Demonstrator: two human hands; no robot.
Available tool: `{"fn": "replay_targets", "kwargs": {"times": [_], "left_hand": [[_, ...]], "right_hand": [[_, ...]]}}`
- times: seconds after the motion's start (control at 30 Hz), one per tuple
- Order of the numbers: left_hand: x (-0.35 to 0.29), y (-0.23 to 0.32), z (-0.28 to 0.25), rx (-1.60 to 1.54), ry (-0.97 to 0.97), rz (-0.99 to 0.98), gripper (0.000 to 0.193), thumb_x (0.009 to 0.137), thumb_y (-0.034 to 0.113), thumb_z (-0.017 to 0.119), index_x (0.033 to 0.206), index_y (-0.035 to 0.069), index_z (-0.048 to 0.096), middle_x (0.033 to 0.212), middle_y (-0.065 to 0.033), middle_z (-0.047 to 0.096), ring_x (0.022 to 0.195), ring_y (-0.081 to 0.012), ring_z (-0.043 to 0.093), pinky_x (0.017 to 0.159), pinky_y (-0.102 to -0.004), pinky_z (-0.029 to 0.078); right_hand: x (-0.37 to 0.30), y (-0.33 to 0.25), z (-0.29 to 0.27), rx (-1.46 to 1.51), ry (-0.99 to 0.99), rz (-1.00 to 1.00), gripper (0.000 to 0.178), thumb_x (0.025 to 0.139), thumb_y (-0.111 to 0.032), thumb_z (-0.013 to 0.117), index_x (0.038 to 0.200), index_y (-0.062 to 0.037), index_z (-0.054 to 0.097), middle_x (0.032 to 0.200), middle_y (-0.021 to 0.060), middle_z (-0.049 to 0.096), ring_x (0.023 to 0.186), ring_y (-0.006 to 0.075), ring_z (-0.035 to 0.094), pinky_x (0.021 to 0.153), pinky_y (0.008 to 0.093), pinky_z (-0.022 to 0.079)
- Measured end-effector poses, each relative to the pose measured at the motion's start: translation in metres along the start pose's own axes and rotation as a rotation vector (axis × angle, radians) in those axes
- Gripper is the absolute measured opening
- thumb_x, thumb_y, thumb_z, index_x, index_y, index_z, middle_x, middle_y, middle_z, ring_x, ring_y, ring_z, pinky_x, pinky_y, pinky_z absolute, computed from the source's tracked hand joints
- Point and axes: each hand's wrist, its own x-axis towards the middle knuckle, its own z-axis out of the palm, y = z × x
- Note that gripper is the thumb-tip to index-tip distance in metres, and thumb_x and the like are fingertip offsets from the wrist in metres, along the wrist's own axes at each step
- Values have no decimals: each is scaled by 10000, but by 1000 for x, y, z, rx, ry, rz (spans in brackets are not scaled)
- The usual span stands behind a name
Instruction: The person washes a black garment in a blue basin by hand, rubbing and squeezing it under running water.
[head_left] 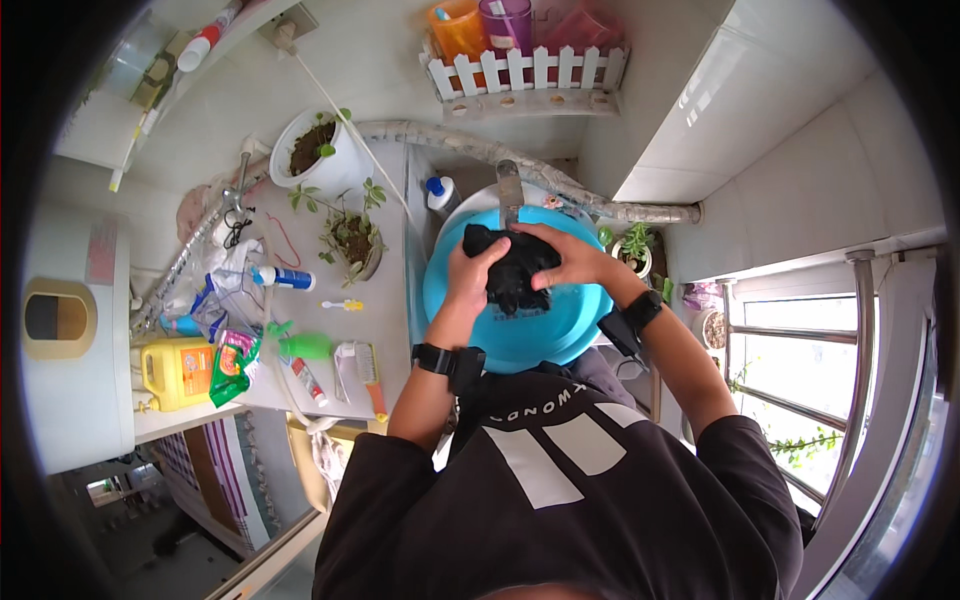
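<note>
A dark, bunched-up piece of wet-looking black cloth [512,268] is between my two hands, above the round blue basin [545,342]. My left hand [470,274] is closed round its left side, the thumb lying across the top. On the other side my right hand [578,262] grips it, thumb and fingers pressing into the folds. Cloth hides parts of the fingers. Just beyond the hands, the faucet [508,185] points down toward the basin. What kind of garment or cloth it is cannot be made out.
Left of the basin, a counter carries potted plants [352,245], a scrub brush [371,380], a yellow jug [180,372] and a green detergent bag [235,368]. A blue-capped bottle [441,196] stands close to the basin. At right is a barred window [800,370].
</note>
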Motion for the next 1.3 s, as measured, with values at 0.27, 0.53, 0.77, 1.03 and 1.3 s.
{"fn": "replay_targets", "kwargs": {"times": [0.27, 0.53, 0.77, 1.03, 1.3], "left_hand": [[-26, 60, 46, -164, -109, 71, 353, 834, 93, 742, 1129, 11, 566, 1046, -69, 627, 969, -170, 617, 853, -306, 509], [-19, 63, -18, 259, -94, 383, 532, 959, 357, 564, 1378, 56, 436, 1266, -107, 559, 1156, -184, 520, 968, -362, 423], [-15, -29, -88, 252, -8, -133, 520, 944, 331, 546, 1388, 83, 438, 1347, -90, 508, 1117, -222, 566, 855, -372, 490], [-18, -76, -129, 1043, 69, 97, 524, 860, 282, 705, 1270, 11, 522, 1239, -191, 596, 1134, -309, 587, 936, -424, 467], [-62, -66, -122, 1603, 359, 324, 652, 786, 230, 723, 1330, -8, 453, 1338, -301, 449, 1193, -476, 469, 978, -467, 444]], "right_hand": [[21, -26, 21, 258, 269, -32, 939, 614, -129, 885, 1420, -40, 412, 1300, 122, 563, 1197, 228, 551, 1029, 356, 431], [32, -61, 2, 352, 358, -95, 640, 685, -38, 814, 1261, 7, 539, 1161, 47, 634, 1041, 112, 584, 950, 285, 459], [28, -55, 5, 356, 335, -80, 574, 723, -25, 787, 1245, -4, 551, 1139, 39, 636, 1053, 113, 583, 956, 287, 453], [5, 44, 40, 168, 249, 190, 690, 644, -39, 802, 1277, -6, 529, 1163, 125, 644, 1092, 211, 612, 978, 335, 466], [-66, 77, 28, 34, 203, 392, 743, 600, -22, 782, 1294, 3, 519, 1109, 119, 653, 1013, 188, 607, 956, 325, 456]]}}
